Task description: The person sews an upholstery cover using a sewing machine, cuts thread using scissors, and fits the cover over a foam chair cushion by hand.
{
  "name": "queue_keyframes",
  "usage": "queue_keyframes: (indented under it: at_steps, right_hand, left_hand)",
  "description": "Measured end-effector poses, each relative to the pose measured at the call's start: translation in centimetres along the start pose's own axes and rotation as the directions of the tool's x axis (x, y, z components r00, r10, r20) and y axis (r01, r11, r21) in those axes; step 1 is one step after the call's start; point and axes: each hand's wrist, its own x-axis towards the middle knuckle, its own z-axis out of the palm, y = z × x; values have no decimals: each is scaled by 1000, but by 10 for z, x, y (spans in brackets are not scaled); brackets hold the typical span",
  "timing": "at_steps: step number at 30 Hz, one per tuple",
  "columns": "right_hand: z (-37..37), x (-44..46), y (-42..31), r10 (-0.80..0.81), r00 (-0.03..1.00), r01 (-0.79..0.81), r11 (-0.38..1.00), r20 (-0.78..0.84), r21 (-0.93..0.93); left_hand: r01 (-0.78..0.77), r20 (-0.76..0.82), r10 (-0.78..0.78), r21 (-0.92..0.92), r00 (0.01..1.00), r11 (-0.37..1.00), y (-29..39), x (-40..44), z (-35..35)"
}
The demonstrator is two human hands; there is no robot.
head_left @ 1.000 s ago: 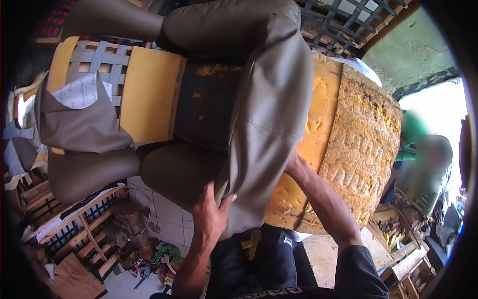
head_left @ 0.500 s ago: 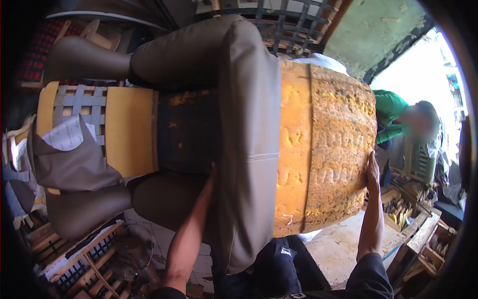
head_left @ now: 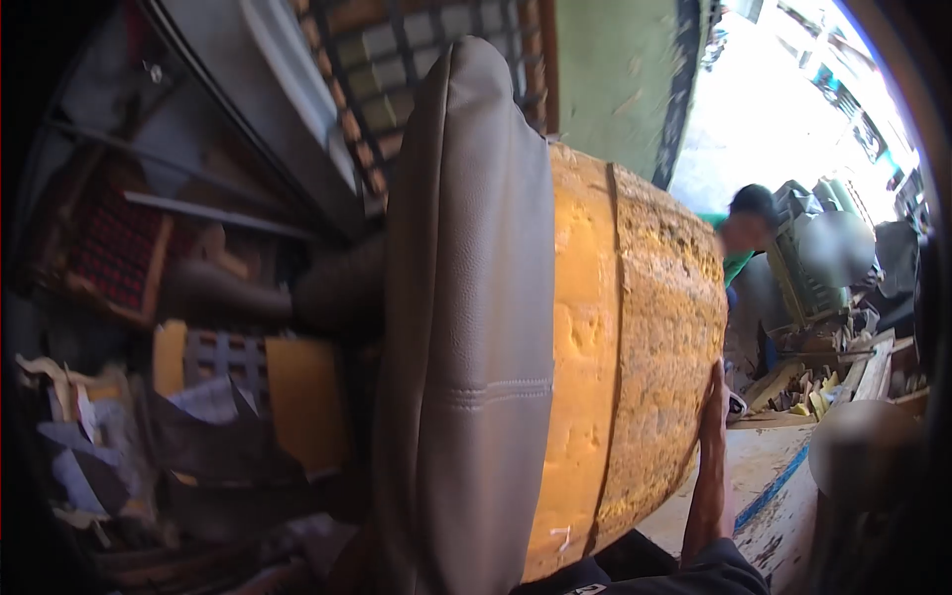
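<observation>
A thick orange-yellow foam cushion (head_left: 659, 347) is tilted up close in front of me, its right part rough and pitted. Brown leather upholstery (head_left: 476, 327) with a stitched seam covers the cushion's left end. My right hand (head_left: 714, 407) grips the foam's right edge, its fingers partly hidden behind it. My left hand is out of sight behind the leather-covered end. To the left, lower down, is a partly upholstered seat frame (head_left: 302, 397) with grey webbing and a brown leather arm (head_left: 223, 288).
A person in green (head_left: 739, 238) bends beyond the foam. A pale board (head_left: 773, 461) lies at lower right, near wood scraps (head_left: 808, 392). Behind the cushion stands a frame with black webbing (head_left: 426, 69). Leather and fabric scraps (head_left: 84, 461) lie at left.
The leather-covered cushion has come up off the seat frame, closer to me. My left hand has gone out of sight. The view has turned, and the frame now appears farther off.
</observation>
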Motion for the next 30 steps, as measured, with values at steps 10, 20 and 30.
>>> queue_keyframes:
  at_steps: [10, 20, 30]
  right_hand:
    - [162, -148, 0, 78, 859, -451, 585, 507, 674]
    - [264, -262, 53, 75, 872, -490, 128, 484, 862]
    - [137, -342, 177, 405, 913, -188, 293, 57, 937]
  left_hand:
    - [-339, 240, 296, 161, 924, 927, 131, -55, -39]
    - [-603, 552, 441, 144, 707, 785, 182, -81, -62]
    - [-761, 815, 462, -40, 350, 647, 170, -81, -29]
